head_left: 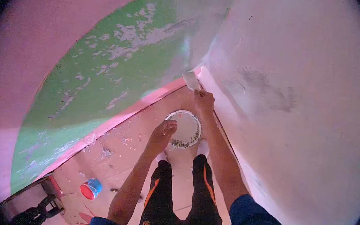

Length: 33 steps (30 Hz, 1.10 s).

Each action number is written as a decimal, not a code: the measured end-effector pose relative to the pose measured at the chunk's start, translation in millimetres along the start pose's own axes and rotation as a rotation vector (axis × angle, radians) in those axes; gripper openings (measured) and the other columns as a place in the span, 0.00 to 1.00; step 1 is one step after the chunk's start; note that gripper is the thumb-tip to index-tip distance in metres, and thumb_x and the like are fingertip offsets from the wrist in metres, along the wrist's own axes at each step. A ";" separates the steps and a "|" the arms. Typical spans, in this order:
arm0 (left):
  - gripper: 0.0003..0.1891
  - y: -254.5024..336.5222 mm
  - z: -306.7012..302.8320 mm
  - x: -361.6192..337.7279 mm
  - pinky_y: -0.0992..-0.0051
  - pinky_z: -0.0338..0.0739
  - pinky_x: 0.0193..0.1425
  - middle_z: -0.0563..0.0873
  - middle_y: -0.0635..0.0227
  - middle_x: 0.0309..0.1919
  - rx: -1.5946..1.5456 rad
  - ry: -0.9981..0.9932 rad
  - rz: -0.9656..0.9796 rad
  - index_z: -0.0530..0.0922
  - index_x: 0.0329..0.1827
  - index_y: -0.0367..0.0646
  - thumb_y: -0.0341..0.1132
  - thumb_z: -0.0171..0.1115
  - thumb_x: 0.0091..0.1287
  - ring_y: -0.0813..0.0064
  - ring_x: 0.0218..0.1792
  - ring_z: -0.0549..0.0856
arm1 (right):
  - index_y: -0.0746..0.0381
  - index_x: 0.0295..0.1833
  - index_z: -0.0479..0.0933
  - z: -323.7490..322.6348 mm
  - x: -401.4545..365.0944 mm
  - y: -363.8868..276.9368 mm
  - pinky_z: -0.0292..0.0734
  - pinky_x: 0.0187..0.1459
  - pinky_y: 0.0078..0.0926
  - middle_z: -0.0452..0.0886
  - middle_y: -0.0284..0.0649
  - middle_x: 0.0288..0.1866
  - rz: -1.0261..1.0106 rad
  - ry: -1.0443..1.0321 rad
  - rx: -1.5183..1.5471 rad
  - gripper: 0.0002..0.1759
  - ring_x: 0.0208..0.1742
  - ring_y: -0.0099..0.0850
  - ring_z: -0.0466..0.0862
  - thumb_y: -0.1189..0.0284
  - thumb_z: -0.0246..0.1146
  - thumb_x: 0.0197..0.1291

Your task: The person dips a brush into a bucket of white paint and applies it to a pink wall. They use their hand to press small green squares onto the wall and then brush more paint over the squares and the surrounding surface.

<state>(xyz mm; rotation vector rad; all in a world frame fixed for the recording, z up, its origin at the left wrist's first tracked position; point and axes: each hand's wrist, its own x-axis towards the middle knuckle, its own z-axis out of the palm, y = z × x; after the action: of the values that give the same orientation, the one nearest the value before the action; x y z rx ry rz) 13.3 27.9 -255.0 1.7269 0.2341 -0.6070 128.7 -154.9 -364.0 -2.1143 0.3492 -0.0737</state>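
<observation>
My right hand (204, 100) is closed around the handle of a wide-bladed putty knife (191, 80). Its pale blade overlaps the corner where the green wall (102, 56) meets the white wall (309, 139). My left hand (163, 131) has its fingers curled and overlaps the left rim of a round bucket (200, 133); I cannot tell what, if anything, is in those fingers. Pale material shows inside the bucket, which stands at my feet. Patches of pale filler (124, 34) are spread over the green paint.
A small blue-and-red pail (91, 189) stands on the floor (127, 175) at lower left. Nearby, a dark stool-like frame (34, 202) sits by the wall. Scraps and flakes (106, 153) litter the floor along the pink skirting (146, 99). A grey smudge (270, 89) marks the white wall.
</observation>
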 end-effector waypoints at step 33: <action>0.14 18.0 -61.4 -49.0 0.72 0.74 0.54 0.83 0.59 0.44 0.101 0.105 0.126 0.73 0.53 0.37 0.35 0.55 0.68 0.69 0.47 0.82 | 0.65 0.23 0.76 -53.1 -48.4 -136.2 0.62 0.20 0.25 0.70 0.29 0.15 0.056 -0.020 0.360 0.18 0.18 0.20 0.68 0.65 0.61 0.62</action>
<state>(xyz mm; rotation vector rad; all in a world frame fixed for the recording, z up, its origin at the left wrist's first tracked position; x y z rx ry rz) -3.0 90.0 -206.4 1.8577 0.1689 -0.4430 102.1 -116.7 -217.2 -1.7471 0.3545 -0.0767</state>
